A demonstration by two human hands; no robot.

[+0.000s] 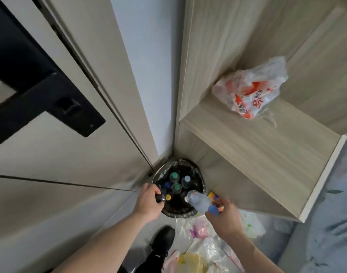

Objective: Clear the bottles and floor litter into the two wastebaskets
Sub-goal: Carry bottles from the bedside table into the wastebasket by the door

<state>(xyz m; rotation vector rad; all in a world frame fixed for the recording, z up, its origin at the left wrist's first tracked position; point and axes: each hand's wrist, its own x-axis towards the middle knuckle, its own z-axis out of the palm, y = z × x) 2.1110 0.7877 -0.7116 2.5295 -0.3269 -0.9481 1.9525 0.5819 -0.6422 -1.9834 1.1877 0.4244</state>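
Observation:
A wastebasket lined with a black bag stands in the corner between the door and the wooden shelf unit. Several capped bottles stand upright inside it. My left hand grips the black liner at the basket's left rim. My right hand holds a clear plastic bottle by its base end, together with something blue and orange. The bottle lies tilted over the basket's right rim, its white cap pointing into the basket. Only one wastebasket is in view.
Plastic bags and wrappers litter the floor beside my black shoe. A white and orange plastic bag lies on the wooden shelf. A door with a black handle is at left, a blue-grey bedcover at right.

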